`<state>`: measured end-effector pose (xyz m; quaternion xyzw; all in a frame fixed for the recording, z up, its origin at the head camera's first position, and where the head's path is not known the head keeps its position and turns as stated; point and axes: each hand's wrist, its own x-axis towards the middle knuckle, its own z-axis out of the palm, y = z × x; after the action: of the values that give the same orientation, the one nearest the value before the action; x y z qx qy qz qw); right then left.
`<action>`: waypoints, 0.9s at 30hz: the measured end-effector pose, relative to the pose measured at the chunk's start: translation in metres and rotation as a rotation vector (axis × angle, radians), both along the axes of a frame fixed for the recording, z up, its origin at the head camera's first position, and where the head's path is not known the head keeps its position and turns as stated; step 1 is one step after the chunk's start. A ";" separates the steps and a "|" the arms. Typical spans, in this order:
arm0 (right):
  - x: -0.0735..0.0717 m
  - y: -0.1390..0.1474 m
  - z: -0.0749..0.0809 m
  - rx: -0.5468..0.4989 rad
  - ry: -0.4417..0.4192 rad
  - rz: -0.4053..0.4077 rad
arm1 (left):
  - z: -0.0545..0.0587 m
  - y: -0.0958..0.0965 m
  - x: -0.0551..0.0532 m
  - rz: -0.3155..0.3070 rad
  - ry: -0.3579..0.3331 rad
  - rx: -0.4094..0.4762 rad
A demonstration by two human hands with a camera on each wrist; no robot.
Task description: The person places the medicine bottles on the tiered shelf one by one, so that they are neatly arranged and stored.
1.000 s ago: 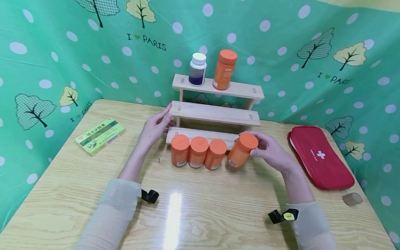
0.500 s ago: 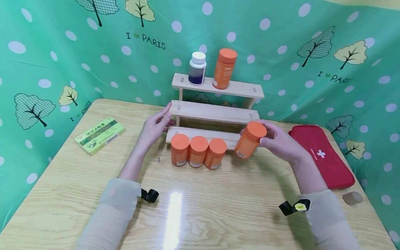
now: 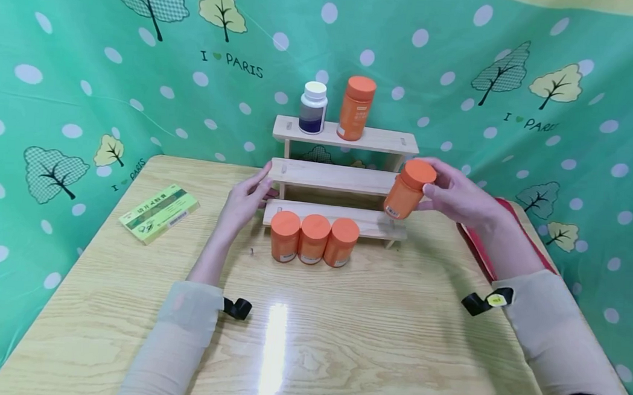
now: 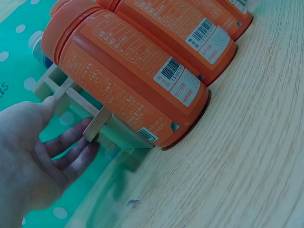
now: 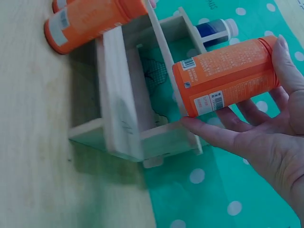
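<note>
Raised since earlier, an orange-capped bottle point(image 3: 404, 194) is pinched by the right hand point(image 3: 463, 193) at three o'clock of the wooden shelf point(image 3: 334, 175), left hand point(image 3: 242, 204) gripping nine o'clock.

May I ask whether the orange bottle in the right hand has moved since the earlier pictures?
Yes, up and rightward in the head view: the orange bottle now hides the right end of the wooden rack's middle shelf.

A stepped rack point(image 3: 334, 177) looks like pale, matt, raw wood. The three orange bottles point(image 3: 312, 241) in front of it and the held bottle point(image 3: 405, 192) at its right end are smooth plastic, softly sheened. Under it, the wood-grained tabletop point(image 3: 373, 334) is glossy, mirroring white light. Behind it hangs a cloth-like backdrop point(image 3: 284, 14).
</note>
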<state>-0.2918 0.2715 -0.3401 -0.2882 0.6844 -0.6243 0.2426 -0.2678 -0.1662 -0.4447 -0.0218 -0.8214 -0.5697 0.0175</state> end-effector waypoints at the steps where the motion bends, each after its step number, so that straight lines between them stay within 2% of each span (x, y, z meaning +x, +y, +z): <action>1: -0.002 0.000 0.004 0.014 0.002 -0.012 | 0.000 0.000 0.000 0.001 0.000 0.000; 4: -0.009 0.000 0.016 0.026 0.002 -0.035 | -0.001 0.000 0.000 0.005 -0.004 0.007; 11: -0.027 -0.008 0.046 -0.051 0.007 -0.013 | -0.002 0.000 -0.001 0.000 0.003 0.003; 18: -0.049 -0.021 0.075 -0.069 -0.022 -0.079 | -0.002 0.000 -0.001 0.001 0.006 0.000; 23: -0.066 -0.029 0.092 -0.078 -0.031 -0.102 | -0.002 -0.001 -0.001 -0.002 0.002 0.011; 27: -0.077 -0.033 0.099 -0.070 -0.033 -0.109 | -0.002 0.000 -0.002 -0.002 0.004 0.001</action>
<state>-0.3683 0.2381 -0.2410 -0.2484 0.6727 -0.6648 0.2095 -0.2698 -0.1660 -0.4470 -0.0234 -0.8211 -0.5700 0.0184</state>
